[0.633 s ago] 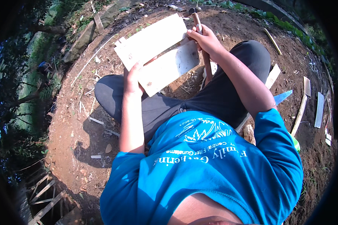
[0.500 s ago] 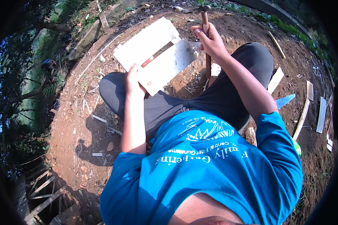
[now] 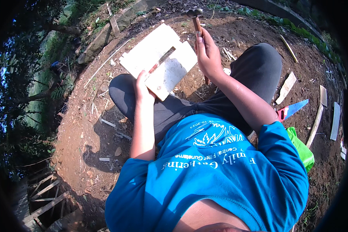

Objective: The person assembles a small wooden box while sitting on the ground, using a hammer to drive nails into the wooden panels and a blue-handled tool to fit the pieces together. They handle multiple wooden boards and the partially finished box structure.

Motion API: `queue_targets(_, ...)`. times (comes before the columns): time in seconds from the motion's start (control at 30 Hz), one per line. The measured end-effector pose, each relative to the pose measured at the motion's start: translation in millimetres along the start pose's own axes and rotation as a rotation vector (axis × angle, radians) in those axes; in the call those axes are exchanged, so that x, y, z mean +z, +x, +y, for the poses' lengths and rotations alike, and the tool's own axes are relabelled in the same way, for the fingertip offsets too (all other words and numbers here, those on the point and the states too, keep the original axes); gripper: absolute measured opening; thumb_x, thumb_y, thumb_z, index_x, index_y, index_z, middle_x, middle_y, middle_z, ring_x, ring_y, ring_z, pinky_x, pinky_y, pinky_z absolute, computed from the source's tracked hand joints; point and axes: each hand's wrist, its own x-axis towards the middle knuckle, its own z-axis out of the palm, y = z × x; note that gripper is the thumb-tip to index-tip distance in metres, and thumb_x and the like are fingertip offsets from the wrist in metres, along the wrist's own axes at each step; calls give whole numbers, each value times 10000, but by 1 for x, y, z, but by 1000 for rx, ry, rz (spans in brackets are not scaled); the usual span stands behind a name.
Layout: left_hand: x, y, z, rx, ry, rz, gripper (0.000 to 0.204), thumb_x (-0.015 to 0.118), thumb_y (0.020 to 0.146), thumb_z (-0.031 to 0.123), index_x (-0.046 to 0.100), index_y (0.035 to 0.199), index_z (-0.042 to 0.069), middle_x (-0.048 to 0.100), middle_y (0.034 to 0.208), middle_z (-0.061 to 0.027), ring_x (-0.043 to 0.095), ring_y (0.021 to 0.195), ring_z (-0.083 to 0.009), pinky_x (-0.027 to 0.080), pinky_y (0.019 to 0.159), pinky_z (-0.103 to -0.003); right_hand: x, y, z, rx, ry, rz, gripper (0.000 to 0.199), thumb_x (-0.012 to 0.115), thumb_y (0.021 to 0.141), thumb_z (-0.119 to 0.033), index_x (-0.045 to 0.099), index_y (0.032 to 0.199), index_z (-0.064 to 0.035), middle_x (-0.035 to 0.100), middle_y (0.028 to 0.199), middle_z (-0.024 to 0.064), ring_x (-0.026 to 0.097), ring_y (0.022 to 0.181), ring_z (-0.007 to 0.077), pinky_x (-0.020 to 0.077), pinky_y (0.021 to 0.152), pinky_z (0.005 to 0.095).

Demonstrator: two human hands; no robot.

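Note:
My left hand (image 3: 144, 88) grips a pale wooden piece by its near left corner. The piece is made of two flat boards, a far board (image 3: 150, 48) and a near board (image 3: 176, 71), with a narrow gap between them. A finger partly shows through that gap. My right hand (image 3: 209, 58) is wrapped round the wooden handle of a hammer (image 3: 197, 24), just right of the boards. The hammer stands roughly upright with its metal head at the top, apart from the wood. Below my fist the handle's lower end shows.
I sit cross-legged on bare soil. To my right lie a saw (image 3: 294, 110) with a blue blade and red handle, a bright green bag (image 3: 301, 149) and wood strips (image 3: 286, 88). Wood scraps (image 3: 107, 123) lie at left. A low concrete edge (image 3: 100, 36) runs at the far left.
The hammer has moved left, closer to the boards, with its head tipped left. The boards have turned slightly in my left hand. More of the saw and green bag shows.

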Motion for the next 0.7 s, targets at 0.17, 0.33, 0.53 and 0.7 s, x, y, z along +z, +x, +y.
queue_targets(0.17,2,-7,7,-26,52,17,581,550,951,280,474,1378,-106,622,1315,-253,618,1215,-307,518,1011,-422,2,6,3,50,58,-78,374,462,1087,-174,508,1426,-23,530,828,-24,476,685,65,400,625,229)
queue_targets(0.33,-17,2,1,-85,62,3,596,474,972,319,479,1394,-103,592,1366,-241,598,1244,-310,491,1045,-433,1,0,-4,-15,60,-55,373,424,1097,-143,460,1456,-47,481,802,-24,444,688,59,383,618,227)
queue_targets(0.53,7,-10,6,-36,82,30,581,482,971,317,510,1372,-102,608,1349,-232,606,1232,-296,498,1034,-419,3,1,3,64,207,-55,342,424,1096,-135,506,1412,-31,492,805,-29,450,686,50,375,615,215)
queue_targets(0.7,13,-9,4,-55,130,52,540,335,1015,326,512,1340,-67,561,1424,-231,579,1269,-326,515,1028,-442,1,-4,23,71,-208,-179,392,493,1063,-148,491,1437,-31,568,828,41,518,717,100,443,658,274)
